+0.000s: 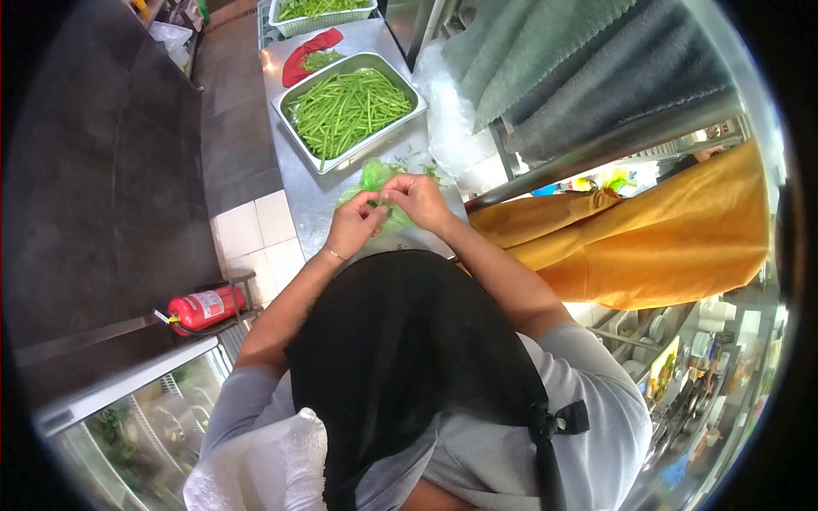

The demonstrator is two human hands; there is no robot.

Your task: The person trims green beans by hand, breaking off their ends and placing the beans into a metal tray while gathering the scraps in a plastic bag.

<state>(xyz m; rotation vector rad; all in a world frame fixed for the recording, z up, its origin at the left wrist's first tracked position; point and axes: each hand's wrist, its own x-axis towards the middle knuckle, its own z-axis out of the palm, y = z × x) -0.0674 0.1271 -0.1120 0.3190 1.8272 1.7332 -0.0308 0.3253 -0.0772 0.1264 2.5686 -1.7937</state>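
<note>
Over the metal table, my left hand [354,223] and my right hand [417,198] meet fingertip to fingertip, both closed in a pinch. Thin light-green plastic bag [375,173] shows beyond and beneath the fingers, and both hands appear to grip a bunched part of it. The exact spot pinched is partly hidden by the fingers. Just beyond the bag stands a rectangular steel tray [377,153] heaped with long green beans [349,111]. A few green scraps [426,167] lie to the right of the bag.
Behind the tray are a red cloth [298,64], a small green pile [321,60] and a white basket [324,24] of beans. The steel table [311,200] is narrow. Yellow cloth [665,230] and grey towels [596,68] hang at right; a fire extinguisher [204,309] is at left.
</note>
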